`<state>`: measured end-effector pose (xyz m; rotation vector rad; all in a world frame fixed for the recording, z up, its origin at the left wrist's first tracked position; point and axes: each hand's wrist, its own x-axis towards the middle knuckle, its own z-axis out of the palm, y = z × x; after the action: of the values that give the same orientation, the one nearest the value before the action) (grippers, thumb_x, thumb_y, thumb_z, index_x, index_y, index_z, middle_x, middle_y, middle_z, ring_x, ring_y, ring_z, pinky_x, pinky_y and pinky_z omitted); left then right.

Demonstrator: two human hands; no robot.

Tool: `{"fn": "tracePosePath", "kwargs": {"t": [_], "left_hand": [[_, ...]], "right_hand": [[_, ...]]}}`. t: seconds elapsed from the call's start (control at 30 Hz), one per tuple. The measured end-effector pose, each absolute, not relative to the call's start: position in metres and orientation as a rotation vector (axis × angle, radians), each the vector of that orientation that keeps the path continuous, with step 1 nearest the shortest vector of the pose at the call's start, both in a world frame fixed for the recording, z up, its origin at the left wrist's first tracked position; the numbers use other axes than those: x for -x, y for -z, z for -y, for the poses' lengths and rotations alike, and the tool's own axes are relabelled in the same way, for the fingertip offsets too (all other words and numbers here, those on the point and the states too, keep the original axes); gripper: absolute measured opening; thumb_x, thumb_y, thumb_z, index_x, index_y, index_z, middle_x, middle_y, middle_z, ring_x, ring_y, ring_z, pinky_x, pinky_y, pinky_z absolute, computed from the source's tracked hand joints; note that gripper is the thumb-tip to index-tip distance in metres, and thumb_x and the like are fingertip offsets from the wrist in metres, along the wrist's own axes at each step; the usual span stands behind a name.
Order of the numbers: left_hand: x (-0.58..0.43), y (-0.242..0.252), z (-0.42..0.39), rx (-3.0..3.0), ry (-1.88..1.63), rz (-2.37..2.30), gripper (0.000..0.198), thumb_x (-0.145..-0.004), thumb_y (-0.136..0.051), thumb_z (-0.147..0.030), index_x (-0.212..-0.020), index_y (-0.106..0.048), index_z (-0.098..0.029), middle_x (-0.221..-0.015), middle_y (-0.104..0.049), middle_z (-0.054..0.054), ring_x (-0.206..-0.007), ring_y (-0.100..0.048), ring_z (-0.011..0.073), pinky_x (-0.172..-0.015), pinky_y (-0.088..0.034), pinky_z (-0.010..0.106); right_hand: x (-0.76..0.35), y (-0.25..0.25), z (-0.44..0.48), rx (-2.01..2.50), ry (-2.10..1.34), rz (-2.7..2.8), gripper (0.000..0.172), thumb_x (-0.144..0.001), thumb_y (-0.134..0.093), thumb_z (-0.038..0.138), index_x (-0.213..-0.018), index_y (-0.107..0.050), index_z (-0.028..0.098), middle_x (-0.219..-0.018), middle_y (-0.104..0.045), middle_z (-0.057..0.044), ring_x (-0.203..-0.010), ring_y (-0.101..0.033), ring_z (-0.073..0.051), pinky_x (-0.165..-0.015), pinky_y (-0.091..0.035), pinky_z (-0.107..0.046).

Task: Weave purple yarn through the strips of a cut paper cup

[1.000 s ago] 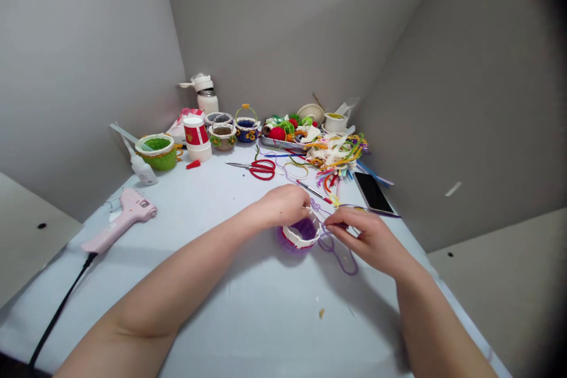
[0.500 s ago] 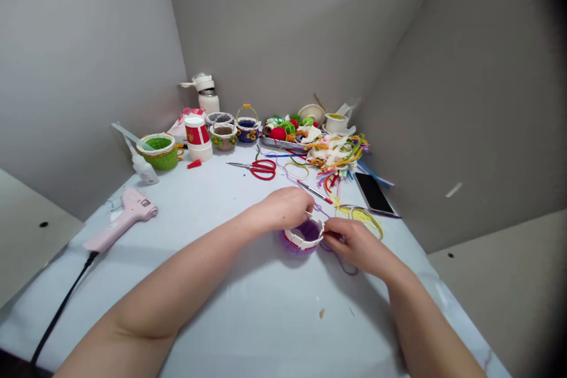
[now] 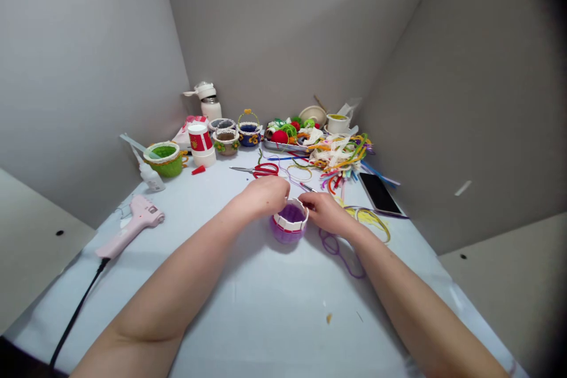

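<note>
A small purple cup point(image 3: 289, 225) with a white and red rim stands on the white table point(image 3: 248, 307). My left hand point(image 3: 264, 194) curls round its far left rim. My right hand point(image 3: 324, 211) pinches the cup's right rim, fingers closed. A purple cord point(image 3: 341, 251) trails on the table from under my right wrist.
Red scissors point(image 3: 262, 170) lie just beyond my hands. A pink glue gun point(image 3: 133, 225) with a black cable rests at the left. Small decorated cups, a flask, a tray of yarn, loose coloured cords point(image 3: 341, 156) and a dark phone point(image 3: 381, 194) crowd the far edge.
The cup and both hands have shifted away from me and a little left. My right hand moved from the loose cord onto the cup's rim.
</note>
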<state>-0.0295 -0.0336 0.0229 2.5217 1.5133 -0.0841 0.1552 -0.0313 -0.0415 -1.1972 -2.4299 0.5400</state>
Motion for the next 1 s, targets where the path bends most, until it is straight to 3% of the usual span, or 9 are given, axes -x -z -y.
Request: {"fn": "tracePosePath", "kwargs": {"t": [0.33,0.53,0.73,1.0], "left_hand": [[0.026,-0.017,0.031,-2.553,0.126,-1.503,0.024,-0.074,-0.051,-0.020,-0.090,-0.069,-0.019,-0.090,-0.070,0.009,-0.080,-0.062,0.0207,-0.064,-0.044,0.027],[0.027,-0.014,0.031,-2.605,-0.078,-1.369,0.021,-0.075,-0.053,-0.025,-0.088,-0.068,-0.021,-0.088,-0.069,0.005,-0.077,-0.060,0.0170,-0.059,-0.039,0.024],[0.025,-0.012,0.031,-2.621,-0.039,-1.432,0.020,-0.073,-0.051,-0.016,-0.083,-0.068,-0.019,-0.081,-0.068,0.007,-0.075,-0.061,0.0193,-0.057,-0.038,0.026],[0.026,-0.014,0.032,-2.598,-0.033,-1.314,0.024,-0.073,-0.057,-0.023,-0.095,-0.067,-0.021,-0.095,-0.069,0.005,-0.086,-0.061,0.0181,-0.066,-0.042,0.024]], "right_hand": [[-0.164,0.053,0.043,1.102,-0.644,2.319,0.018,-0.082,-0.049,0.014,-0.086,-0.066,0.017,-0.083,-0.068,-0.003,-0.075,-0.059,-0.015,-0.067,-0.043,-0.024],[-0.165,0.049,0.045,1.099,-0.606,2.324,0.017,-0.083,-0.049,0.015,-0.085,-0.066,0.017,-0.083,-0.068,-0.003,-0.075,-0.059,-0.014,-0.067,-0.042,-0.023],[-0.169,0.049,0.045,1.135,-0.571,2.361,0.018,-0.082,-0.049,0.016,-0.078,-0.066,0.016,-0.074,-0.066,-0.002,-0.067,-0.057,-0.013,-0.060,-0.039,-0.021],[-0.173,0.051,0.044,1.121,-0.619,2.343,0.019,-0.083,-0.049,0.018,-0.084,-0.068,0.018,-0.078,-0.068,-0.002,-0.070,-0.059,-0.014,-0.063,-0.042,-0.023]]}}
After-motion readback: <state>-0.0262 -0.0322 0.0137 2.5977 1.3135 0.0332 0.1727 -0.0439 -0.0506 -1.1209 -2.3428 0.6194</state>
